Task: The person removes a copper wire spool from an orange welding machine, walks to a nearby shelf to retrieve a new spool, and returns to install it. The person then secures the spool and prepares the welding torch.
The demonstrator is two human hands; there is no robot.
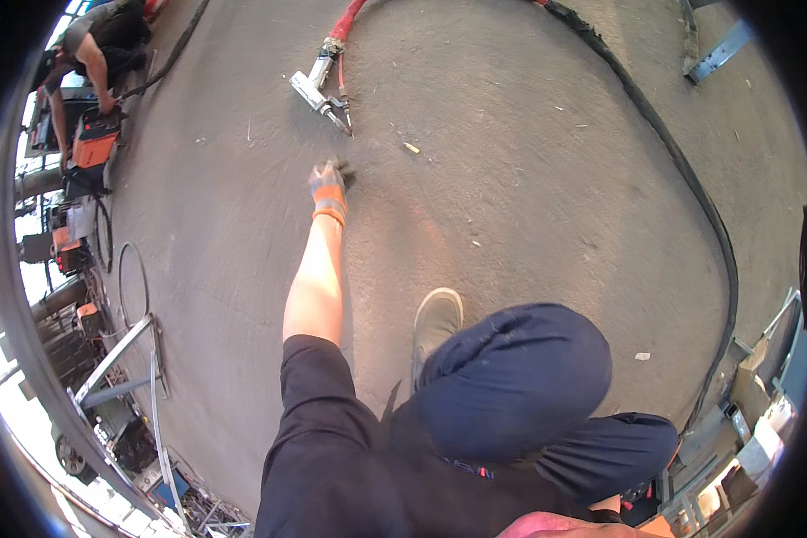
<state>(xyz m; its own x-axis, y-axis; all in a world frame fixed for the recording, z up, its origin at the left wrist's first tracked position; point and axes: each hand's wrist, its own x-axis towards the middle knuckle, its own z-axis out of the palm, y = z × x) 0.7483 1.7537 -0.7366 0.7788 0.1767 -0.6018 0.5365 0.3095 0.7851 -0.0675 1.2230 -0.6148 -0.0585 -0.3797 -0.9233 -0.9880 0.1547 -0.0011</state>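
My left hand (328, 186), in a grey and orange work glove, reaches forward low over the floor. Its fingers are smeared by motion, and a dark patch beside them could be shadow or something small; I cannot tell. Just beyond it lies a white, pistol-shaped welding gun (313, 90), apart from the hand, its thin metal nozzle pointing back toward me. A red sleeved hose (344, 21) runs from the gun's grip toward the top edge. My right hand does not show; only a bit of bare skin appears beside my bent leg at the bottom.
A black cable (681, 161) curves down the right side of the concrete floor (529, 215). One small yellow piece (411, 148) lies near the gun. At upper left another person (94, 54) bends over an orange and black machine (95, 139). Metal frames (121, 359) stand at lower left.
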